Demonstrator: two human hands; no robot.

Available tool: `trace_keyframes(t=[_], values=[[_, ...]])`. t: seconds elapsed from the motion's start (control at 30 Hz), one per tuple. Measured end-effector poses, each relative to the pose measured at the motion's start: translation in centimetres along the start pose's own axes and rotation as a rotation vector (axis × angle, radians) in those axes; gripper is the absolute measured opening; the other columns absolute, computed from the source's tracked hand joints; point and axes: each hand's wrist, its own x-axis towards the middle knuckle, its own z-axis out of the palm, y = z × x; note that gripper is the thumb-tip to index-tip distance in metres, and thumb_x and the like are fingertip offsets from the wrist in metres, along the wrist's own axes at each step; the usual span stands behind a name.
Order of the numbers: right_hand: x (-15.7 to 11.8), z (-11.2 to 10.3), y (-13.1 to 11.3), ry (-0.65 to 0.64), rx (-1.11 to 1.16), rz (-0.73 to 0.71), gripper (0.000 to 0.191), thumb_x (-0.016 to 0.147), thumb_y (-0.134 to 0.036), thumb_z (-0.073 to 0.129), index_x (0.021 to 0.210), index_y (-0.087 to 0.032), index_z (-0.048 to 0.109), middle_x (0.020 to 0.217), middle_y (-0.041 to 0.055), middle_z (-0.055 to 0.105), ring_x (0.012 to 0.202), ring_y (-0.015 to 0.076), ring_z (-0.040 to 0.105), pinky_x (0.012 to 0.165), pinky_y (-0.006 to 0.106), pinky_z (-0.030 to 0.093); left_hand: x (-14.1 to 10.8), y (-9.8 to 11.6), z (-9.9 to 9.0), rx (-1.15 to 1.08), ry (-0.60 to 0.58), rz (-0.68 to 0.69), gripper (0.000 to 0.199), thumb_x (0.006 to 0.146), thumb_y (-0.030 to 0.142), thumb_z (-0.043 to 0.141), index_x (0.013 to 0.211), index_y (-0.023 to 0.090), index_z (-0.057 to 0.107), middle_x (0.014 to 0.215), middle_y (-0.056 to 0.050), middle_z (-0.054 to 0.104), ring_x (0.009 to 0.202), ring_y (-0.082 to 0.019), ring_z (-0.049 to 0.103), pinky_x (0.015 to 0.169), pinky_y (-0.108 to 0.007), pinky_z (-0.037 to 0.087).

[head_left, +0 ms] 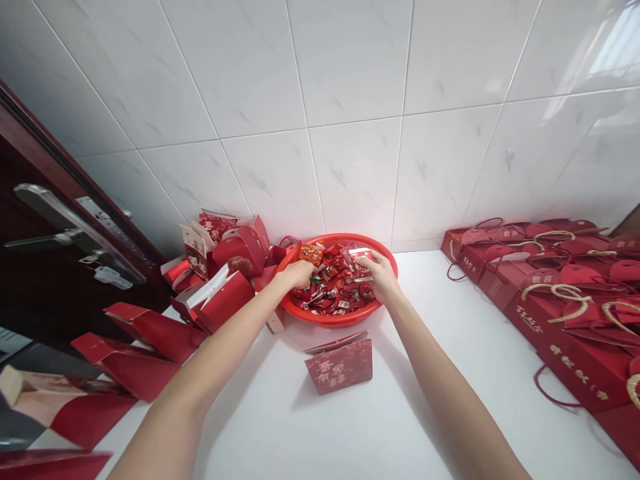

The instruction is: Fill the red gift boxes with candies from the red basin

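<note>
A red plastic basket (340, 321) full of wrapped candies (333, 270) stands against the tiled wall. Over its left side is my left hand (299, 274), fingers closed among the candies; what they hold is hidden. An orange-red packet (311, 253) lies beside those fingers, and a bit of green shows below them. At the basket's right side my right hand (381, 275) grips a red and white candy packet (361, 255) between thumb and fingers. In front of the basket, between my forearms, a dark red paper gift box (341, 365) with gold characters stands with its top open.
Red gift boxes (237, 250) are piled left of the basket, and several open ones (155, 333) line the left edge. Long rows of filled red boxes (530, 293) with rope handles occupy the right. A dark door (50, 267) with a metal handle is at far left.
</note>
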Motion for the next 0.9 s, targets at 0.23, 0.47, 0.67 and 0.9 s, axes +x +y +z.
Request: trace_keyframes(t=[0.23, 0.47, 0.67, 0.9], values=[[-0.2, 0.2, -0.2, 0.002, -0.007, 0.0, 0.027, 0.055, -0.033, 0.079, 0.076, -0.019, 0.069, 0.073, 0.0008, 0.069, 0.065, 0.016, 0.061, 0.048, 0.025, 0.052, 0.6, 1.4, 0.7, 0.133, -0.025, -0.039, 0.041, 0.068, 0.009, 0.068, 0.109, 0.012, 0.072, 0.116, -0.022, 0.07, 0.12, -0.038, 0.057, 0.097, -0.043, 0.046], [-0.2, 0.0, 0.0, -0.007, -0.039, -0.02, 0.025, 0.058, -0.035, 0.078, 0.076, -0.02, 0.069, 0.073, 0.0004, 0.067, 0.065, 0.0161, 0.061, 0.048, 0.025, 0.053, 1.1, 1.6, 0.9, 0.058, 0.039, -0.044, 0.021, 0.07, 0.003, 0.062, 0.086, 0.009, 0.074, 0.108, -0.026, 0.072, 0.113, -0.039, 0.061, 0.1, -0.048, 0.04], [-0.2, 0.3, -0.2, 0.021, -0.022, -0.014, 0.027, 0.055, -0.035, 0.078, 0.074, -0.02, 0.067, 0.072, 0.0, 0.067, 0.065, 0.0162, 0.061, 0.047, 0.025, 0.052, 1.2, -0.3, 0.1, -0.245, -0.001, 0.024, 0.012, 0.074, 0.021, 0.063, 0.065, 0.017, 0.07, 0.074, -0.009, 0.073, 0.075, -0.025, 0.068, 0.073, -0.031, 0.048], [-0.2, 0.3, -0.1, 0.004, -0.018, -0.002, 0.031, 0.055, -0.038, 0.077, 0.076, -0.02, 0.065, 0.071, 0.0, 0.068, 0.062, 0.0173, 0.061, 0.047, 0.028, 0.053, 0.4, -1.7, -0.2, -0.605, 0.04, 0.134, 0.034, 0.083, 0.042, 0.049, 0.075, 0.014, 0.068, 0.066, -0.003, 0.066, 0.059, -0.015, 0.055, 0.061, -0.026, 0.045]])
